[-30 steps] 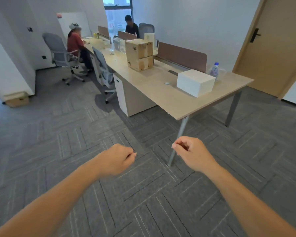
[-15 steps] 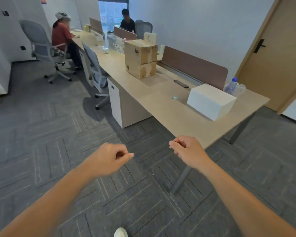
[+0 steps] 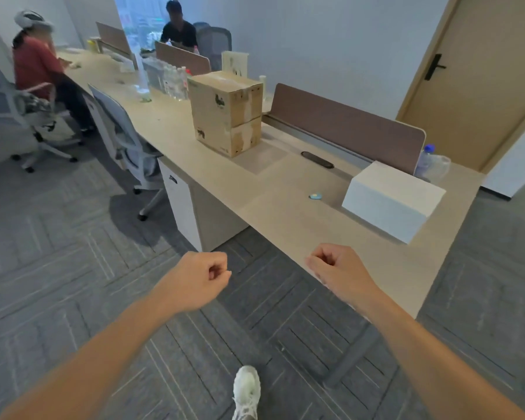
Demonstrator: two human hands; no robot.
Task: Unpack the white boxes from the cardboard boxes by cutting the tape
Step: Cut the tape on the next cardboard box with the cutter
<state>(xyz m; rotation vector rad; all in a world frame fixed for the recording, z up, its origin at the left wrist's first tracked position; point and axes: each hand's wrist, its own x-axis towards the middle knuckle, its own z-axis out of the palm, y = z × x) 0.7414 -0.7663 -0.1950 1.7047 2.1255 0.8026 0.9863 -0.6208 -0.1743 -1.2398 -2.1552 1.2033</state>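
**Walk-up nearly done, nothing cut yet**

Person has closed on the table (image 3: 285, 219) in the last second. Its near edge was well ahead and now sits right at the right hand (image 3: 335, 272). Shoe (image 3: 246, 389) mid-step at 6. Left hand (image 3: 199, 278) and right hand are both curled into fists, apart, with nothing visible in either. My read: still the approach, no tool picked up.

Cardboard boxes (image 3: 225, 112): stack of two on the table at 12, tape (image 3: 248, 100) looks intact. One white box (image 3: 391, 201) is already out at 2, near the table end. Blue item (image 3: 315, 196) lies between them. Maybe the cutter, too small to tell.

Table is long, light wood, with a brown divider (image 3: 346, 125) along the back and a bottle (image 3: 428, 160) behind the white box. Room: grey carpet (image 3: 73, 268), chair (image 3: 125, 137) at 10, door (image 3: 482, 71) at 2. Two others are seated at the far end.
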